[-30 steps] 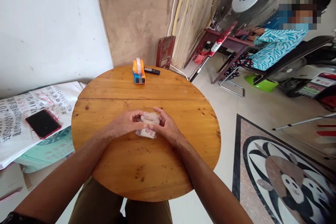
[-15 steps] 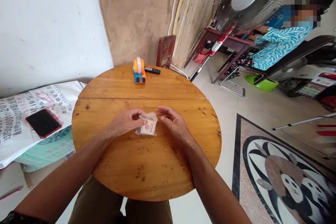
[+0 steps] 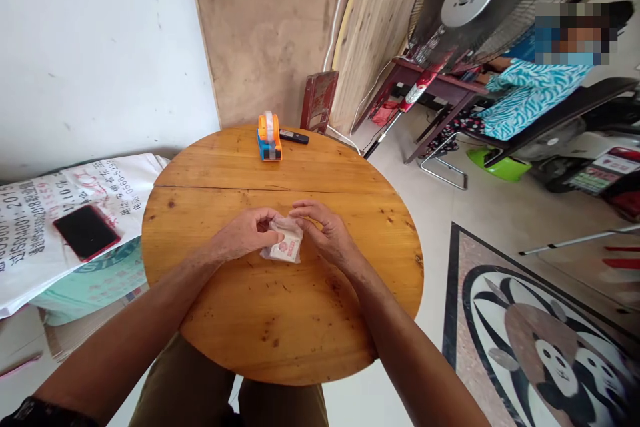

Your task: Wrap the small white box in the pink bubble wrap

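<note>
A small clear plastic packet [image 3: 285,247] with a red-printed white label lies on the round wooden table [image 3: 280,320]. My left hand [image 3: 247,232] pinches the packet's left edge with thumb and fingers. My right hand [image 3: 325,232] is curled over the packet's upper right corner, fingertips touching the plastic. Both forearms reach in from the bottom of the view.
An orange and blue tape dispenser [image 3: 269,137] and a black remote [image 3: 294,138] sit at the table's far edge. A red-cased phone [image 3: 86,232] lies on printed sacks at left. A standing fan [image 3: 475,0], a chair and a seated person [image 3: 530,93] are at right.
My right hand, which had drawn slightly away from the packet half a second ago, has come back onto its upper right corner. The left hand keeps its pinch.
</note>
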A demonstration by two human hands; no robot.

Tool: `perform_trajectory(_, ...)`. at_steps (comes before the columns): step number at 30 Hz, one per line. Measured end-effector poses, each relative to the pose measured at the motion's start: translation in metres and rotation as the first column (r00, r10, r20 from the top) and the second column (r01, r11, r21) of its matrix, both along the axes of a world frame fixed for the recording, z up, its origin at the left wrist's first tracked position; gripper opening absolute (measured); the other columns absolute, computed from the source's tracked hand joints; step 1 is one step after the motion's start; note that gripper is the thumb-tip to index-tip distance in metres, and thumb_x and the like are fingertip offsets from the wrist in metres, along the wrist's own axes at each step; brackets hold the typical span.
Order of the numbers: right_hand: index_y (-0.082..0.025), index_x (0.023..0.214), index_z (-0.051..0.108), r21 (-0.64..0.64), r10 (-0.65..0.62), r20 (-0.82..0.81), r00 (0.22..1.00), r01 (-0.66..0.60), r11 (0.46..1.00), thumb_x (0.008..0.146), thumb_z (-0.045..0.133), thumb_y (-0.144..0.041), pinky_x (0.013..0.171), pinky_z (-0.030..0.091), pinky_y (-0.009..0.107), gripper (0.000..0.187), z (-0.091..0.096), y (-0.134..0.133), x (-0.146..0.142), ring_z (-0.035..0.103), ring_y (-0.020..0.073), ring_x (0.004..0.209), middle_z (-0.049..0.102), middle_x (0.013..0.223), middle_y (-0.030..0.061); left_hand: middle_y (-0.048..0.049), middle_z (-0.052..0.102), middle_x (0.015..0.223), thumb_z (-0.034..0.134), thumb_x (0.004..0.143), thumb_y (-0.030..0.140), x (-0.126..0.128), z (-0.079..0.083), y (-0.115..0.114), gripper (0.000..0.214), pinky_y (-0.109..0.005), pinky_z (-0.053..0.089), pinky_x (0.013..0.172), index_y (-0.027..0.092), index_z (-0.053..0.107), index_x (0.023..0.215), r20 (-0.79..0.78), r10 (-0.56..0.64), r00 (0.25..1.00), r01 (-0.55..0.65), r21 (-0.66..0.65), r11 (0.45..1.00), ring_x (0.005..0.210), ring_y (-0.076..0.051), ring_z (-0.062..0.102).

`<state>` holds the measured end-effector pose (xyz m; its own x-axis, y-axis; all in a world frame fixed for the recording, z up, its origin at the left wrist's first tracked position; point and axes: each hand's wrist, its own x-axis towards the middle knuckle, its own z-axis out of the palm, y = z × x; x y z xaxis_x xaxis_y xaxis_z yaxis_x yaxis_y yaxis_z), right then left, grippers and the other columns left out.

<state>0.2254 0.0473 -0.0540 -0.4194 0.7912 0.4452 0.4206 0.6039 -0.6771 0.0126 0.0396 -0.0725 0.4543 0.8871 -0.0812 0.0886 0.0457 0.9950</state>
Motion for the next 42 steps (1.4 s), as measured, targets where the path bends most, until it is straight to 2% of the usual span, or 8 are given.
perform_trajectory(6, -0.023, 0.089, 0.072, -0.142, -0.125, -0.143, 0.982, 0.104, 0.984, 0.088, 0.057, -0.031, 0.085, 0.052, 0.033, 0.017, -0.003, 0.006, -0.012, 0.067, 0.0193, 0.093, 0.074, 0.096, 0.0049, -0.0022, 0.069, 0.086, 0.07, 0.072, 0.031, 0.0, -0.002, 0.001, 0.031, -0.028, 0.051, 0.069, 0.016, 0.065, 0.099, 0.018, -0.014, 1.0, 0.015, -0.013, 1.0, 0.076, -0.016, 0.065)
perform_trajectory(9, -0.02, 0.089, 0.072, -0.244, -0.142, -0.165, 0.976, 0.099, 0.965, 0.086, 0.058, -0.034, 0.079, 0.051, 0.031, 0.021, -0.002, 0.01, -0.015, 0.067, 0.0187, 0.085, 0.074, 0.091, 0.0048, -0.002, 0.07, 0.086, 0.068, 0.074, 0.03, 0.0, -0.002, 0.0, 0.029, -0.027, 0.05, 0.07, 0.016, 0.065, 0.099, 0.01, -0.013, 1.0, 0.013, -0.004, 1.0, 0.076, -0.016, 0.065)
perform_trajectory(12, -0.019, 0.086, 0.071, -0.279, -0.16, -0.142, 0.977, 0.116, 0.953, 0.084, 0.057, -0.035, 0.073, 0.049, 0.029, 0.022, 0.0, 0.014, -0.017, 0.064, 0.0173, 0.078, 0.072, 0.084, 0.0038, -0.0024, 0.07, 0.087, 0.067, 0.076, 0.03, -0.001, -0.003, 0.0, 0.028, -0.027, 0.05, 0.069, 0.017, 0.064, 0.1, -0.018, -0.002, 1.0, 0.002, 0.003, 1.0, 0.077, -0.016, 0.066)
perform_trajectory(18, -0.019, 0.077, 0.065, -0.239, -0.21, -0.012, 0.978, 0.201, 0.95, 0.085, 0.05, -0.036, 0.06, 0.042, 0.025, 0.024, 0.001, 0.016, -0.023, 0.055, 0.0146, 0.063, 0.061, 0.065, 0.0001, -0.0031, 0.071, 0.088, 0.063, 0.077, 0.032, -0.001, -0.001, 0.0, 0.029, -0.027, 0.049, 0.067, 0.017, 0.065, 0.101, -0.087, 0.033, 0.996, -0.033, 0.001, 0.999, 0.077, -0.018, 0.066)
perform_trajectory(23, -0.02, 0.074, 0.063, -0.219, -0.2, 0.005, 0.98, 0.196, 0.956, 0.086, 0.049, -0.035, 0.061, 0.042, 0.025, 0.024, 0.003, 0.008, -0.028, 0.056, 0.0143, 0.063, 0.062, 0.066, 0.0004, -0.0022, 0.069, 0.084, 0.059, 0.08, 0.036, -0.001, 0.001, 0.001, 0.026, -0.026, 0.046, 0.064, 0.016, 0.066, 0.095, -0.103, 0.045, 0.994, -0.04, 0.049, 0.998, 0.072, -0.016, 0.063)
perform_trajectory(27, -0.02, 0.08, 0.067, -0.19, -0.19, 0.049, 0.981, 0.196, 0.962, 0.087, 0.049, -0.031, 0.064, 0.043, 0.025, 0.022, 0.007, -0.002, -0.027, 0.058, 0.0148, 0.067, 0.066, 0.072, 0.0012, -0.001, 0.067, 0.076, 0.055, 0.083, 0.039, -0.002, 0.001, 0.002, 0.027, -0.024, 0.043, 0.059, 0.015, 0.066, 0.09, -0.169, 0.059, 0.984, -0.04, 0.113, 0.993, 0.066, -0.014, 0.058)
perform_trajectory(35, -0.021, 0.086, 0.073, -0.155, -0.139, 0.145, 0.98, 0.161, 0.975, 0.086, 0.054, -0.022, 0.068, 0.045, 0.024, 0.019, 0.013, -0.014, -0.023, 0.065, 0.0154, 0.073, 0.074, 0.08, 0.0016, -0.0016, 0.066, 0.076, 0.054, 0.083, 0.038, -0.003, 0.009, 0.002, 0.027, -0.024, 0.042, 0.061, 0.015, 0.069, 0.087, -0.252, 0.092, 0.963, -0.04, 0.202, 0.979, 0.067, -0.014, 0.057)
perform_trajectory(42, -0.024, 0.093, 0.076, -0.046, -0.083, 0.162, 0.983, 0.091, 0.995, 0.091, 0.057, -0.022, 0.077, 0.052, 0.03, 0.02, 0.006, -0.022, -0.021, 0.07, 0.0198, 0.087, 0.076, 0.094, 0.0048, 0.0013, 0.058, 0.062, 0.061, 0.078, 0.041, -0.003, 0.007, 0.003, 0.028, -0.023, 0.048, 0.052, 0.015, 0.064, 0.086, -0.101, 0.059, 0.993, -0.063, -0.038, 0.997, 0.055, -0.011, 0.055)
